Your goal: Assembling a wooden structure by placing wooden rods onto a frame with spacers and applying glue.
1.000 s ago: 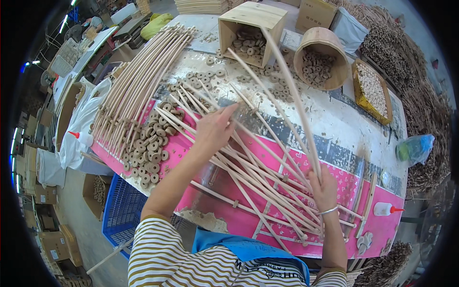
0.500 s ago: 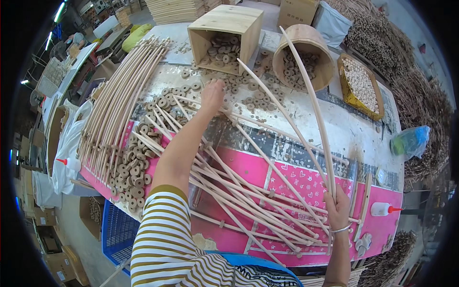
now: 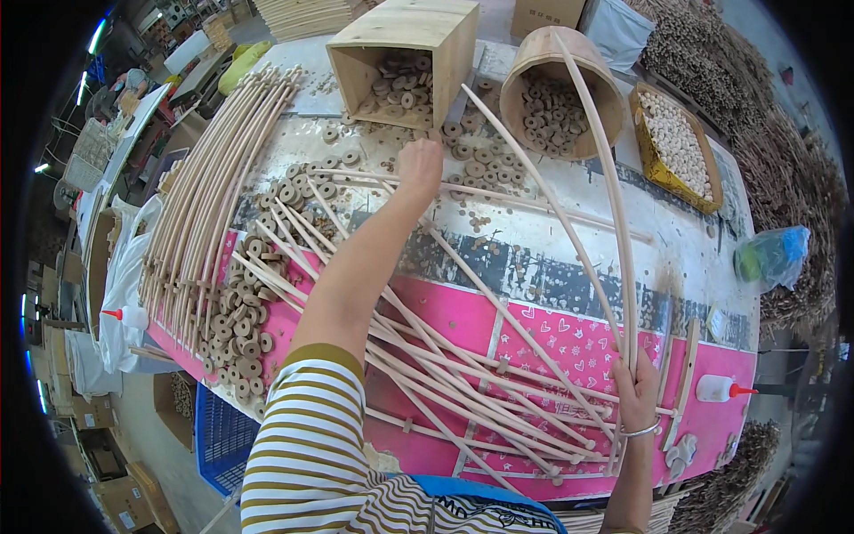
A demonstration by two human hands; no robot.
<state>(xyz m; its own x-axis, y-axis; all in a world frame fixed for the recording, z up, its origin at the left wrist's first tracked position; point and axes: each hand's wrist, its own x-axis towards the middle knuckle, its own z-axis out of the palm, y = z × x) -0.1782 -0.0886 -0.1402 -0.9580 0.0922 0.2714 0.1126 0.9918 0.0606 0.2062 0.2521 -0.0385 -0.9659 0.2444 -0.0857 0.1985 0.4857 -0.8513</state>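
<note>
My right hand (image 3: 635, 392), with a bracelet at its wrist, is closed around a few long, pale wooden sticks (image 3: 614, 196). Their upper ends fan apart, one reaching past the mouth of the round wooden bucket. My left hand (image 3: 421, 167) is stretched forward over the table, just in front of the square wooden box (image 3: 458, 58). Its fingers look curled, and the back of the hand hides whatever they hold. Brown wooden rings (image 3: 405, 87) fill the bottom of that box, which lies on its side. More rings (image 3: 240, 316) are heaped under my left arm's side of the table.
Loose sticks with small knobs (image 3: 471, 378) lie crosswise at centre. A neat row of sticks (image 3: 218, 169) spreads at left. Farther back are the tipped round bucket (image 3: 614, 111) and a yellow tray (image 3: 663, 182) of pale beads. A glue bottle (image 3: 713, 388) lies at right.
My left hand has shifted a little right and forward, closer to the square box. The right hand still grips the sticks. The whole view has shifted slightly.
</note>
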